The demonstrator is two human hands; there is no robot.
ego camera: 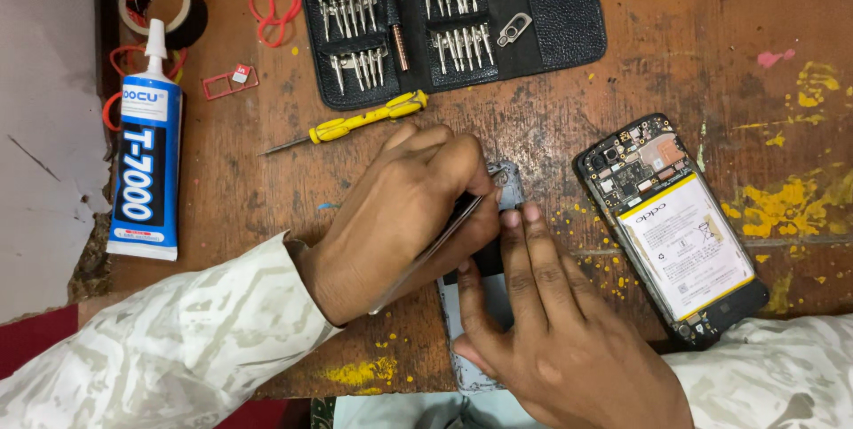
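1. Left hand (404, 216) closed around thin metal tweezers (435, 247), tip at upper edge of grey phone back cover (484, 291).
2. Right hand (555, 322) flat, fingers spread, pressing cover down on wooden table (675, 56), near front edge.
3. Opened phone (673, 226) with white battery lies just right of hands.
4. Yellow screwdriver (355, 123) above left hand; black bit case (453, 20) beyond it.
5. Glue tube (145, 158) far left, tape roll (158, 4) above it.

The person wears a long-sleeved top of pale cream cloth with a faint grey-beige mottled pattern. Both sleeves reach the wrists, leaving the left hand (400, 207) and right hand (569, 340) bare.
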